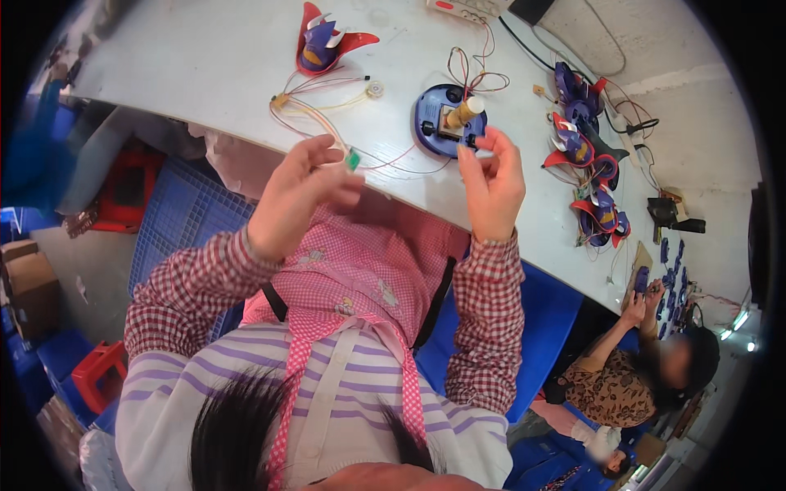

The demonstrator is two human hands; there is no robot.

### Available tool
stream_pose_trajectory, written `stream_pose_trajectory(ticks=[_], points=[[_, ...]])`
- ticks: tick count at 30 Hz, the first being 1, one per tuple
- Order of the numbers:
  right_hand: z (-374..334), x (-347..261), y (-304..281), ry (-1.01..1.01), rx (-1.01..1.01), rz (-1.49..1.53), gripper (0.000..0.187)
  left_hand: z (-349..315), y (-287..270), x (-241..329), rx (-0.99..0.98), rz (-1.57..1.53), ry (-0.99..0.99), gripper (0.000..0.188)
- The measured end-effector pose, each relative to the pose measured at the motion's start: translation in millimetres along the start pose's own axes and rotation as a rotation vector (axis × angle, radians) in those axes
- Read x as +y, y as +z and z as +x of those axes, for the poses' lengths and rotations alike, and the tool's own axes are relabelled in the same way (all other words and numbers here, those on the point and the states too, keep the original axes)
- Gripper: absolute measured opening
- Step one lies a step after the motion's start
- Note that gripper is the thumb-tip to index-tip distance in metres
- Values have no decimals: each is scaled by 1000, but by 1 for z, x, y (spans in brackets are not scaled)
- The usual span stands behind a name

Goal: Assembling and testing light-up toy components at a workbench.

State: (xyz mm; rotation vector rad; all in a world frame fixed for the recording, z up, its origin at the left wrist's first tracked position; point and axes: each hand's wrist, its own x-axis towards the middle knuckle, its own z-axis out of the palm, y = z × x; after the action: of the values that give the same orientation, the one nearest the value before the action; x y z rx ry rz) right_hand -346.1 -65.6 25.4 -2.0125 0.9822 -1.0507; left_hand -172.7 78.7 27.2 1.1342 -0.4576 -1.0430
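My left hand (307, 192) is closed near the table's front edge, with a small green circuit board (352, 159) at its fingertips. Thin wires run from the board to a tan connector (280, 101) and a small round disc (374, 89) on the table. Just right of it, my right hand (495, 192) hovers by a round blue-purple plastic housing (427, 106), thumb and fingers slightly apart. A tan cylinder (467, 112) stands up from the housing's middle. Red and black wires leave its far side. Farther back lies a purple toy figure (318, 51) with red wings.
Several purple toy parts (577, 147) with wires lie along the table's right side. A white power strip (458, 10) sits at the far edge. At the right, another person (614, 385) works with a purple piece. A blue crate (184, 217) and a red stool (98, 372) stand left.
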Motion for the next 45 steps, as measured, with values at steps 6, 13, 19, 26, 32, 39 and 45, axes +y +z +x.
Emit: stream_pose_trajectory(ticks=[6,13,19,26,32,39,45], points=[[48,33,17,-95,-86,-26,31,78,42,-27,-192,1196,853,93],[50,40,24,-153,-177,-141,21,122,61,-57,-236,1328,782,107],[41,31,20,-409,-31,-170,11,127,58,-55,-233,1326,726,108],[84,63,-26,-34,124,-406,24,111,19,-25,-128,1130,1020,88],[90,111,-32,-92,260,-380,37,157,-99,26,208,920,642,87],[45,-54,86,-489,-494,-17,24,178,-115,51,-131,872,257,96],[48,-48,198,-760,-530,-357,21,206,-118,30,-360,647,175,83]])
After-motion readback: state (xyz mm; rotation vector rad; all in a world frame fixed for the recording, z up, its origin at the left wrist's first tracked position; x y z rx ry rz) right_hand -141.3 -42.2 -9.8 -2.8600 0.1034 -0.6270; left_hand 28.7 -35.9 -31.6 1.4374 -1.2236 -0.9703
